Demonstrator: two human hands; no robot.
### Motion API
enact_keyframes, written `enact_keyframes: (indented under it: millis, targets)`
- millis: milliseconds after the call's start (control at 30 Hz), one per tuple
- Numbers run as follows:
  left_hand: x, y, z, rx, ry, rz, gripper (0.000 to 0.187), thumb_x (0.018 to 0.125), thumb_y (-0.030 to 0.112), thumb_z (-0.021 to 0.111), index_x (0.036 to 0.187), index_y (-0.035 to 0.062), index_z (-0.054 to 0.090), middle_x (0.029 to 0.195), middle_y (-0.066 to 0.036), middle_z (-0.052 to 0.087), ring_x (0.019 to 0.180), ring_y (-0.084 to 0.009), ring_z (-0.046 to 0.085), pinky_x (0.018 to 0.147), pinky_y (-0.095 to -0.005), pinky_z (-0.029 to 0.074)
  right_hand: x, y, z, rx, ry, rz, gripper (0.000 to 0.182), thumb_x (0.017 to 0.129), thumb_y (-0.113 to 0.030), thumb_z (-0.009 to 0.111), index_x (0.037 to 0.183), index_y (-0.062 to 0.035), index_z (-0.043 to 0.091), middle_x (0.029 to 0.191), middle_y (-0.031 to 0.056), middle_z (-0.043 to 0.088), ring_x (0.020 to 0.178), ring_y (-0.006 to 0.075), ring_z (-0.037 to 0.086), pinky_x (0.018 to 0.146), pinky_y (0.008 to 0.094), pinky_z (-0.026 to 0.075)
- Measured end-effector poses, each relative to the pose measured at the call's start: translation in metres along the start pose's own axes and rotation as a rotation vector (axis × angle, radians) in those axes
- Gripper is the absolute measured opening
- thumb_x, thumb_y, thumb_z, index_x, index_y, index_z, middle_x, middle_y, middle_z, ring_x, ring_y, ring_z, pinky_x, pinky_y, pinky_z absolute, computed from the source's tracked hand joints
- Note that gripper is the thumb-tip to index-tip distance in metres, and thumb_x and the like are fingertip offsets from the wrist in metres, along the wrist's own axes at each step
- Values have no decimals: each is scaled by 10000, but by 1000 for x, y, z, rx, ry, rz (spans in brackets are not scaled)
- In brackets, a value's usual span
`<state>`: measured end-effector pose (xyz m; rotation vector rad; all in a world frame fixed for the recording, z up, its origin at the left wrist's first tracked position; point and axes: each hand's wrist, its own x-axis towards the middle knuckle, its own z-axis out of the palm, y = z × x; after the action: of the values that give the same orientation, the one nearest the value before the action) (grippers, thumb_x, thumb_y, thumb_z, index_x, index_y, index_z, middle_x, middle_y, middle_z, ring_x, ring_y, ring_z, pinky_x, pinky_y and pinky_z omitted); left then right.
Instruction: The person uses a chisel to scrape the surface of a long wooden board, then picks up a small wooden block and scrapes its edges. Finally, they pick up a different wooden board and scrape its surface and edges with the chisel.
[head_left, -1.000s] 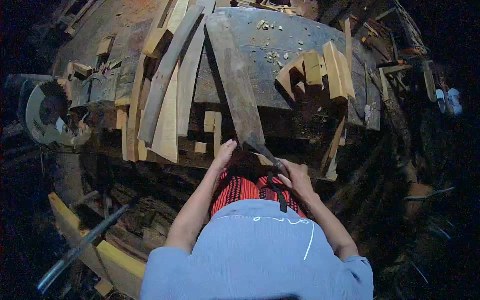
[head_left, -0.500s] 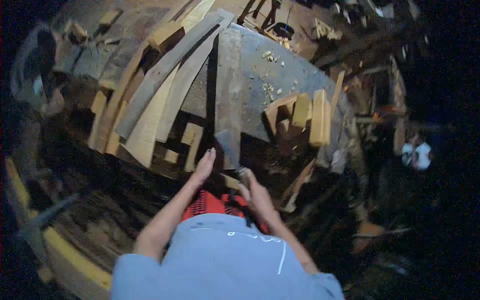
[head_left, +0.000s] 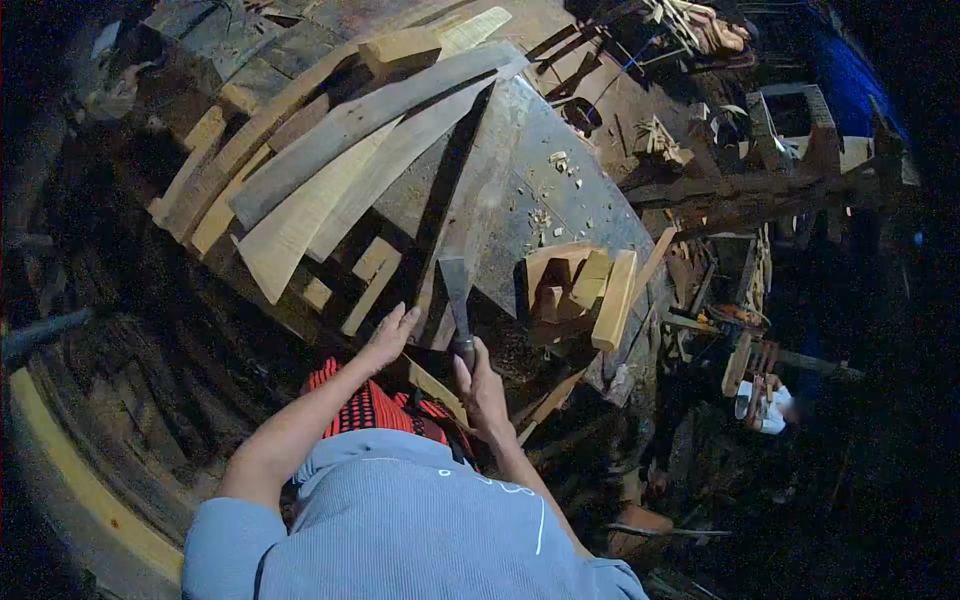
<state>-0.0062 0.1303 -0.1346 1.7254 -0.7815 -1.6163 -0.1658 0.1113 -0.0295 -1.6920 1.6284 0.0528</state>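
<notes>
My right hand (head_left: pixel 484 392) is closed around the dark handle of a chisel (head_left: pixel 456 290). Its broad metal blade points away from me, over the near end of a long grey board (head_left: pixel 492 160). To the left, my left hand (head_left: pixel 388 340) holds nothing, its fingers loosely stretched out and apart from the chisel. Just beyond those fingers is a small L-shaped piece of pale wood (head_left: pixel 376 285). A little wooden block (head_left: pixel 317 293) lies left of that piece.
Long curved planks (head_left: pixel 370 125) spread over the left of the workbench (head_left: pixel 515 200). Wood chips (head_left: pixel 541 222) are scattered on its top. Cut wooden blocks (head_left: pixel 612 300) stand at the right edge. Farther right, another person (head_left: pixel 768 408) is visible in the dark.
The view has turned and become sharper. The chisel stays in my right hand, its blade now showing more upright in the picture. My left hand appears slightly farther from it.
</notes>
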Motion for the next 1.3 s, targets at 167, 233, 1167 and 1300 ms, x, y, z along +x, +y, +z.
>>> enact_keyframes:
  millis: [167, 233, 1167, 1300]
  targets:
    - [5, -7, -3, 66, -21, 43, 771, 830, 553, 330, 1228, -105, 287, 1252, -277, 334, 1192, -333, 320, 985, -332, 248, 55, -30, -8, 51, 90, -68, 404, 868, -301, 414, 1202, -94, 320, 841, 270, 557, 807, 430, 543, 658, 439, 423]
    - [22, -41, 2, 200, -9, 160, 700, 848, 501, 355, 1207, -99, 320, 1179, -260, 407, 1099, -313, 409, 914, -327, 318, 73, -59, -28, 124, 66, -67, 412, 866, -306, 418, 1207, -96, 319, 865, 273, 551, 833, 430, 534, 672, 433, 419]
    - [4, -4, -5, 41, -44, 51, 827, 812, 588, 326, 1222, -128, 272, 1250, -290, 326, 1187, -337, 326, 988, -337, 248, 10, 14, 4, 138, 82, -109, 463, 856, -309, 451, 1238, -94, 300, 850, 249, 578, 759, 369, 590, 634, 381, 451]
    - [10, -12, -2, 62, -48, 60, 813, 817, 582, 320, 1222, -121, 280, 1248, -291, 327, 1186, -344, 324, 987, -344, 249, 45, -8, -9, 155, 81, -80, 469, 858, -306, 445, 1239, -76, 296, 957, 271, 542, 895, 406, 536, 737, 398, 428]
